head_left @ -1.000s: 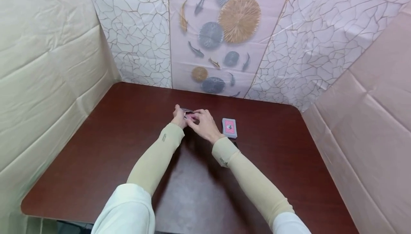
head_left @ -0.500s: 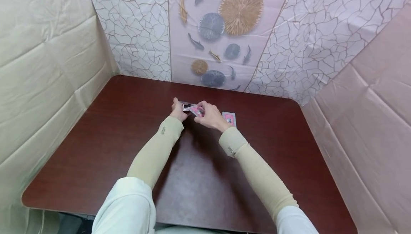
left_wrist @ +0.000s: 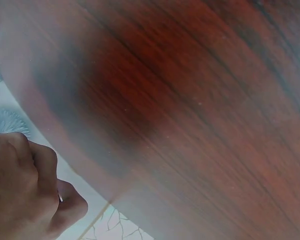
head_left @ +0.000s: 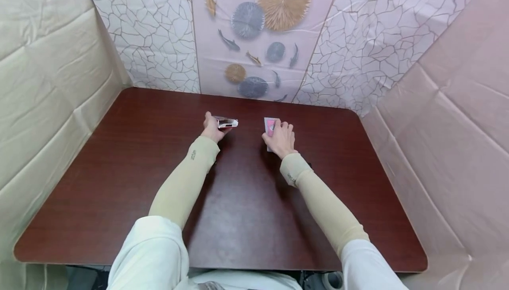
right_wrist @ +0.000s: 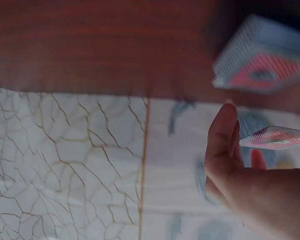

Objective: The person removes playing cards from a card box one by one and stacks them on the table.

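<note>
In the head view, my left hand (head_left: pixel 212 128) grips a small card box (head_left: pixel 228 123) whose open end faces right. The left wrist view shows the back of that left hand (left_wrist: pixel 20 185) with its fingers curled; the box is mostly hidden there. My right hand (right_wrist: pixel 250 175) pinches a thin packet of playing cards (right_wrist: pixel 277 137) with pink-and-grey backs. Close by on the table is a thicker deck of playing cards (right_wrist: pixel 265 72) with the same backs. From the head, my right hand (head_left: pixel 281 139) covers part of the pink-backed cards.
A dark red-brown wooden table (head_left: pixel 131 184) with rounded corners lies under both hands. Behind it hangs a patterned cloth (head_left: pixel 159 38), and pale quilted cloth panels (head_left: pixel 433 148) stand along the sides.
My right hand has drawn the packet of playing cards from the card box and carried it right, over to the deck. The left hand still holds the box. The head view has tilted down.
</note>
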`<act>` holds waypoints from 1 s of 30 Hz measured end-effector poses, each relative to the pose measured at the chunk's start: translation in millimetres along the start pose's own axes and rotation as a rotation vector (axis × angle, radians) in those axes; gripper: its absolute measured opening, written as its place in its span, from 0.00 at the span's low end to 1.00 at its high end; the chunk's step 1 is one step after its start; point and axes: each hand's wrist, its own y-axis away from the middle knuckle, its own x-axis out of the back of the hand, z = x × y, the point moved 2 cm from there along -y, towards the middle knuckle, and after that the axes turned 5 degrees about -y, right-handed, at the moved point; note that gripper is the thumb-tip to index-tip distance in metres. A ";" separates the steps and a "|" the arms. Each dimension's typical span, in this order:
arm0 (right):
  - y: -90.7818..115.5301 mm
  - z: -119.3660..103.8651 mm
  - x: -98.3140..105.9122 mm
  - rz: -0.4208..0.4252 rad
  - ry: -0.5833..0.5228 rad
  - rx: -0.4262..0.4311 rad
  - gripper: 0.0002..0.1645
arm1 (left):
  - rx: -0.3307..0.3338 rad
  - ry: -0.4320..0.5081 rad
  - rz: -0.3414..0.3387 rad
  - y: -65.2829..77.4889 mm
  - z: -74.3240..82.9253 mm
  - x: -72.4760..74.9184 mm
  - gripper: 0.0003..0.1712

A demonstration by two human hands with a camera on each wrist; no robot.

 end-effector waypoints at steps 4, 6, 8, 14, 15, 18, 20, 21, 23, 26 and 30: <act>-2.2 9.2 -8.0 0.029 0.064 -0.008 0.32 | -0.016 0.002 -0.021 12.8 4.2 -3.9 0.33; -3.0 11.0 -10.8 0.024 0.083 -0.010 0.31 | -0.009 0.020 -0.017 7.7 6.2 -4.4 0.32; -3.6 11.1 -12.7 0.006 0.103 -0.012 0.30 | -0.007 0.029 -0.011 3.4 8.6 -3.7 0.32; -6.4 8.2 -15.4 -0.037 0.148 -0.003 0.30 | -0.042 0.011 -0.039 -3.3 14.2 -6.3 0.34; -6.3 8.2 -15.5 -0.042 0.149 -0.003 0.31 | -0.044 0.008 -0.039 -4.9 14.6 -7.1 0.35; -4.0 9.8 -17.3 -0.062 0.148 -0.013 0.31 | -0.040 0.014 -0.026 -8.4 12.5 -6.4 0.35; -0.8 11.7 -19.9 -0.079 0.148 -0.030 0.32 | -0.016 0.034 -0.038 -11.9 7.3 -2.1 0.36; 1.2 12.6 -21.3 -0.090 0.147 -0.042 0.33 | -0.014 0.044 -0.064 -30.5 4.2 5.5 0.36; 5.4 13.0 -24.1 -0.100 0.135 -0.068 0.35 | -0.005 0.048 -0.084 -58.6 -1.5 17.4 0.36; 9.4 5.6 -24.9 -0.069 0.102 -0.053 0.37 | -0.007 0.027 -0.071 -70.8 -5.4 24.1 0.37; 11.3 -27.3 -9.2 0.008 -0.092 0.135 0.32 | -0.014 -0.039 -0.016 4.5 -3.6 1.5 0.36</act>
